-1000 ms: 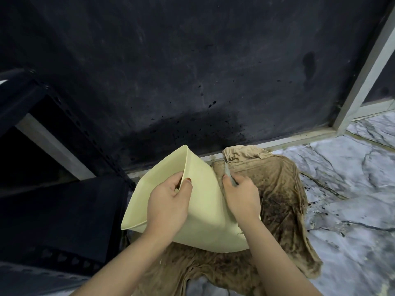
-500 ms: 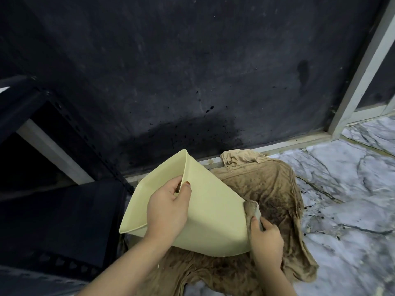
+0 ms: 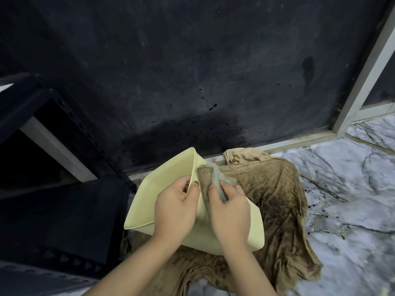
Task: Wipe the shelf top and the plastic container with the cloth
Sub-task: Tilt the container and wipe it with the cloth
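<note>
Container (image 3: 232, 229) lies tilted on a brown rag (image 3: 277, 201) on the floor, mouth toward 10 o'clock. Left hand (image 3: 175, 208) pinches its rim; right hand (image 3: 229, 212) presses a bunched cloth (image 3: 210, 178) against its side.

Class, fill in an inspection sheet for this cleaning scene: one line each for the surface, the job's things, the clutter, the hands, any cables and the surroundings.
Surface: marble-patterned floor, grey-white, with dark specks near the wall.
Job's things: pale yellow plastic container, tilted on its side with its opening facing left; small grey-brown cloth pressed against its outer wall near the rim.
Clutter: large stained brown cloth spread on the floor under the container.
Hands: left hand grips the container's rim, thumb outside; right hand holds the small cloth.
Cables: nothing seen.
Surroundings: dark wall with a darker stained patch low down; black metal shelf at left; pale frame at right.
</note>
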Action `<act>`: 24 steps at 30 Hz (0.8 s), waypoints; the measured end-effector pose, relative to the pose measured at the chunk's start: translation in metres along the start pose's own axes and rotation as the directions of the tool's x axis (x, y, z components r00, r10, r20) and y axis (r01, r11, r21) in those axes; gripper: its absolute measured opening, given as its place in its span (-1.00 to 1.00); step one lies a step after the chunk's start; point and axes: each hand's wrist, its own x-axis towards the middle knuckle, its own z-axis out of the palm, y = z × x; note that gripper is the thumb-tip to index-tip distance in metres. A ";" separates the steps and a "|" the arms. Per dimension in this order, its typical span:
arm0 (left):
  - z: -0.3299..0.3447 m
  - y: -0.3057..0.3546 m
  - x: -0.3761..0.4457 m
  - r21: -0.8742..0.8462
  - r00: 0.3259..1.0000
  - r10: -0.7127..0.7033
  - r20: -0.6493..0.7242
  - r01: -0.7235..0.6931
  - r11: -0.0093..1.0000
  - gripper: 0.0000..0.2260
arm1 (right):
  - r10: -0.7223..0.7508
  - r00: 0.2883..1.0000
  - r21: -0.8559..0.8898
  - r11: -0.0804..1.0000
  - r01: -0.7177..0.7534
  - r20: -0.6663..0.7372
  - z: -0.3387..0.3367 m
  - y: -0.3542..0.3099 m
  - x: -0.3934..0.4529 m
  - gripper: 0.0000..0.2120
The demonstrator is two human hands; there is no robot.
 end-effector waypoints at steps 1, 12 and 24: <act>-0.001 -0.001 0.000 0.000 1.000 0.001 -0.001 -0.001 1.000 -0.76 | -0.008 1.000 -0.021 1.000 0.009 0.017 0.001 -0.002 0.007 -0.69; -0.007 -0.007 0.004 -0.019 1.000 0.021 -0.004 -0.021 1.000 -0.82 | 0.166 0.979 -0.132 0.980 -0.150 0.116 -0.009 0.046 0.063 -0.68; -0.005 -0.003 0.004 -0.066 0.999 -0.005 -0.034 0.002 0.998 -0.89 | 0.360 0.928 -0.173 0.912 -0.371 -0.093 -0.028 0.124 0.035 -0.64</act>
